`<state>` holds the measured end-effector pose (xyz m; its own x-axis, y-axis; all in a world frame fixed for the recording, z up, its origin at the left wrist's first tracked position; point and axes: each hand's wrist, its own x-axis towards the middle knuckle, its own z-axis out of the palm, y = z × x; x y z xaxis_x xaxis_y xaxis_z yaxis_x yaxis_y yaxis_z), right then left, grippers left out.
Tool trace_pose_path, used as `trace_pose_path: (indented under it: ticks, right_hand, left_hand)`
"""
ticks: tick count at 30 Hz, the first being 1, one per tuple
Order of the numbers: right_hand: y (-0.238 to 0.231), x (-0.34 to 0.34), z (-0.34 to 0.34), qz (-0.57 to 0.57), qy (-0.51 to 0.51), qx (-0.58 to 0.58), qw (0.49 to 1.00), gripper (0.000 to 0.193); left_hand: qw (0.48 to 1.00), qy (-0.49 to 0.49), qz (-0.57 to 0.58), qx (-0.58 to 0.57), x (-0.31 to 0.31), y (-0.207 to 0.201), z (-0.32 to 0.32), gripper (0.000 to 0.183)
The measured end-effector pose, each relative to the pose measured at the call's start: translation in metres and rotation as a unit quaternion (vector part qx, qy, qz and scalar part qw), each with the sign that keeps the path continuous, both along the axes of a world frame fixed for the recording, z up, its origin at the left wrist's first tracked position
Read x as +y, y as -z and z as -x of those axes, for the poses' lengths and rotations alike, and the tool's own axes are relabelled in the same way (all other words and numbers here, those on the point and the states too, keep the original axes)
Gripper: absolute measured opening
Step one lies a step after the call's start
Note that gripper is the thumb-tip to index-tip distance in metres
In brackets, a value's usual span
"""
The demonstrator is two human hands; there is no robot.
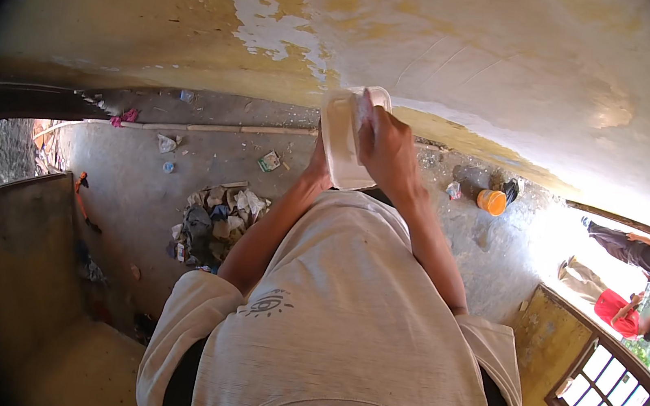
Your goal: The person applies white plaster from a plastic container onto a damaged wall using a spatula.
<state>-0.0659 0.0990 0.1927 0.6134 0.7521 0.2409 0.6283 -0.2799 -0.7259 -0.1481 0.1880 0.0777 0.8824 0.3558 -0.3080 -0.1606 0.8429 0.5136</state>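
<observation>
A shallow cream-white rectangular tray (340, 135) is held up in front of my chest, close to the wall. My left hand (318, 165) grips its left side from below, with most of the fingers hidden behind it. Over the tray's right side is my right hand (391, 148), its fingers closed and pointing into the hollow. A small pale, whitish piece (362, 109) shows at those fingertips; its kind is unclear. Behind both hands rises the wall (473, 75), with patchy yellow paint and bare whitish areas.
A bamboo pole (220, 128) lies along the wall's foot. Left of me is a heap of crumpled rags and scraps (216, 221). An orange bucket (492, 202) lies to the right, beside a dark bag (512, 192). Two people (614, 311) are outside the right doorway, above a barred window (604, 392).
</observation>
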Motion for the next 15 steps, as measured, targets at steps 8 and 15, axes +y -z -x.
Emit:
trace_pose_path:
  ticks: [8, 15]
  right_hand:
    - [-0.005, -0.001, 0.006, -0.010, -0.068, 0.009, 0.998, 0.027]
    - [-0.014, -0.002, -0.002, -0.017, -0.015, 0.048, 0.999, 0.030]
  left_hand:
    - [1.000, 0.013, 0.022, -0.006, 0.004, 0.006, 0.006, 0.060]
    - [1.000, 0.011, 0.029, -0.005, 0.003, -0.002, 0.001, 0.060]
